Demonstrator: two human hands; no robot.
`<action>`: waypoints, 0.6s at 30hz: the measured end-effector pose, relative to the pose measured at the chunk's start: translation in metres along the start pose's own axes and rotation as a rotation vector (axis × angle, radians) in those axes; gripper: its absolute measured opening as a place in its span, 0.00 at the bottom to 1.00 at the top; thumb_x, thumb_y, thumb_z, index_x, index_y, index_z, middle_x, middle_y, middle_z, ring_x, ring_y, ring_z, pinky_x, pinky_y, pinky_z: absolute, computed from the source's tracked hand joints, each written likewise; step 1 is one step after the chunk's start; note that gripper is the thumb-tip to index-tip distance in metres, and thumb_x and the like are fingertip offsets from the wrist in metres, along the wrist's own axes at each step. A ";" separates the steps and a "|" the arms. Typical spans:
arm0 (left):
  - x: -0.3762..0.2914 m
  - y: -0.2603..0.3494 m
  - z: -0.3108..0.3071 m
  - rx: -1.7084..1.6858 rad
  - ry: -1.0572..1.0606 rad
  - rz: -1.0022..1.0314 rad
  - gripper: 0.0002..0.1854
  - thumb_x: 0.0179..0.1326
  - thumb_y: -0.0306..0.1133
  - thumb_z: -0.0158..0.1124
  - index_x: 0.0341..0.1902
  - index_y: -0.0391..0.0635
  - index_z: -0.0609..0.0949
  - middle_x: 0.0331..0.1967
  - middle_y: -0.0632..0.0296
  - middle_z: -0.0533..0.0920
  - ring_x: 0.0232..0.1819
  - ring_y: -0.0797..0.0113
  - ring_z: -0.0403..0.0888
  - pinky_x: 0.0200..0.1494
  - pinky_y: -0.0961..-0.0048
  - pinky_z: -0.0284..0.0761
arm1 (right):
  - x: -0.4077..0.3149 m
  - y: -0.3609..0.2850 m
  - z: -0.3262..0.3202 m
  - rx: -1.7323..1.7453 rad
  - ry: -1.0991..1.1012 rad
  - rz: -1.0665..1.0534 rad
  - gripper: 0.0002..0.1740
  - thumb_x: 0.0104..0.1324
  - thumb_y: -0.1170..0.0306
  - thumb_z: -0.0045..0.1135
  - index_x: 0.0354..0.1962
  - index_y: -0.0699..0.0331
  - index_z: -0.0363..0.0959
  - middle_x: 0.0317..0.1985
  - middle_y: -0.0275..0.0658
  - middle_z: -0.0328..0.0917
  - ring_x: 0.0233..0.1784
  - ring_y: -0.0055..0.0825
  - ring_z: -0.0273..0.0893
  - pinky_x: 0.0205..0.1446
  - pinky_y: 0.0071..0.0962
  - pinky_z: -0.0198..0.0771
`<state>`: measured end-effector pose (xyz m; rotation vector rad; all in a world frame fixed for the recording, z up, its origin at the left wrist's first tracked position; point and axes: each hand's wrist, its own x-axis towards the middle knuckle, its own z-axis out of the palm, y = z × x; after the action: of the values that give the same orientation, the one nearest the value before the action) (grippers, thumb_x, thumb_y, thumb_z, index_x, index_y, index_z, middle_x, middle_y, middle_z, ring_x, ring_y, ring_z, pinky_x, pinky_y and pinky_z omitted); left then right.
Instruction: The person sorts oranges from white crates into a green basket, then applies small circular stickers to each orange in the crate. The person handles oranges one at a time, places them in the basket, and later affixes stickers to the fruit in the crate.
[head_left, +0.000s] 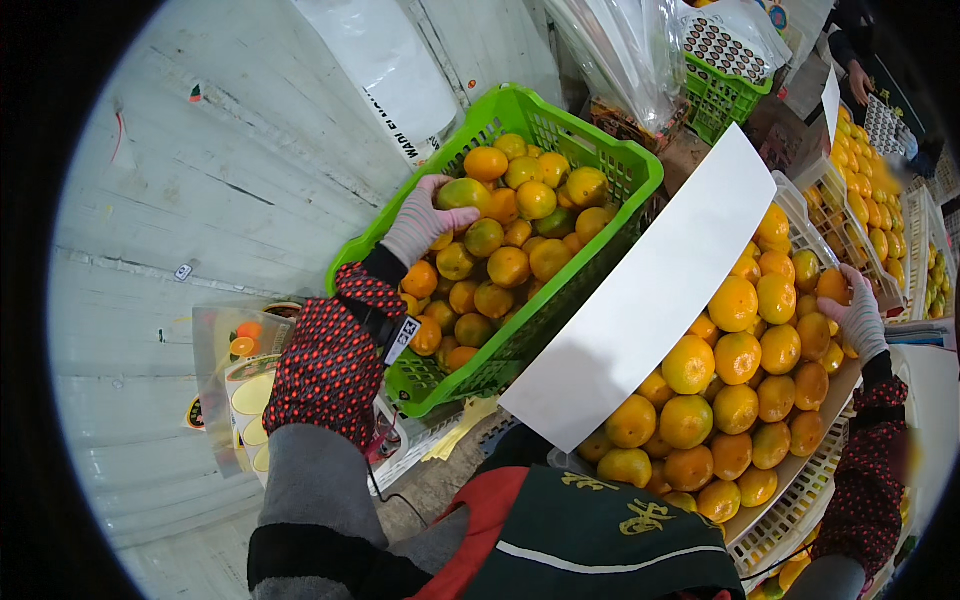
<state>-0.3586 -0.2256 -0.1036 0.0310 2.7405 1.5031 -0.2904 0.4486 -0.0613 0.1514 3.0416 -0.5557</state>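
Observation:
My left hand (424, 217), in a striped glove, reaches into a green plastic crate (480, 375) of oranges. Its thumb and fingers close round a greenish-orange citrus fruit (463, 195) near the crate's far left side. On the right, rows of glossy oranges (737, 358) lie piled in a box lined with white card (645, 292), whose flap stands out toward the green crate. My right hand (857, 315), gloved likewise, rests at the box's right edge with its fingers around an orange (833, 286); part of that fruit is hidden behind other oranges.
Clear plastic bags (630, 67) and a small green crate with sticker sheets (724, 97) stand beyond. More citrus boxes (870, 202) are at the upper right, near another person's hand (859, 81). Round-label sheets (251, 405) lie left of my sleeve. A white perforated crate (787, 502) is under the box.

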 end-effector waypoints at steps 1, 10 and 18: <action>-0.009 0.012 -0.003 -0.261 -0.101 -0.079 0.35 0.53 0.52 0.72 0.57 0.44 0.73 0.45 0.57 0.81 0.41 0.60 0.81 0.45 0.64 0.78 | -0.001 -0.008 -0.005 0.008 0.077 -0.077 0.38 0.53 0.66 0.72 0.61 0.64 0.65 0.57 0.46 0.69 0.60 0.41 0.69 0.65 0.37 0.65; -0.055 0.112 0.034 -1.223 -0.596 -0.394 0.35 0.67 0.65 0.44 0.59 0.45 0.73 0.37 0.47 0.82 0.27 0.59 0.80 0.32 0.63 0.78 | -0.057 -0.204 0.002 0.708 -0.099 -0.249 0.27 0.60 0.72 0.66 0.57 0.64 0.70 0.48 0.37 0.76 0.48 0.23 0.74 0.52 0.23 0.71; -0.075 0.186 0.103 -0.866 -0.880 -0.262 0.27 0.71 0.53 0.49 0.56 0.38 0.73 0.43 0.57 0.82 0.33 0.67 0.82 0.36 0.72 0.77 | -0.095 -0.269 0.002 0.440 0.042 -0.692 0.47 0.45 0.69 0.74 0.64 0.63 0.62 0.58 0.49 0.66 0.59 0.48 0.68 0.61 0.39 0.67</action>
<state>-0.2792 -0.0404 -0.0021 0.2370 1.2760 1.8416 -0.2240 0.1894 0.0369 -0.9114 2.8913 -1.2548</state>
